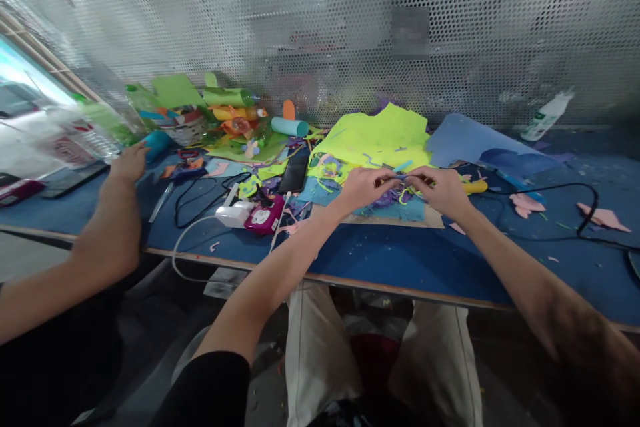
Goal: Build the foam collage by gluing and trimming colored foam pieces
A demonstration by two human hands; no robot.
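Note:
My left hand [366, 187] and my right hand [441, 188] meet over a pile of foam scraps, fingertips pinched close together. What lies between the fingers is too small to make out. A light blue strip [403, 165] shows just behind the fingertips. Under the hands, purple scraps [385, 199] and thin yellow-green strips lie on a blue sheet [414, 211]. Behind them spreads a large yellow-green foam sheet [373, 137], with a blue-grey sheet [463, 139] to its right. A yellow tool [475, 187] with a black cord lies beside my right hand.
At left, a co-worker's hand [129, 161] touches a blue roll [157, 145]. A black phone [294, 174], a magenta box [265, 215] and a white plug [234, 213] lie left of my hands. A white bottle [546, 117] leans against the perforated metal panel [345, 20].

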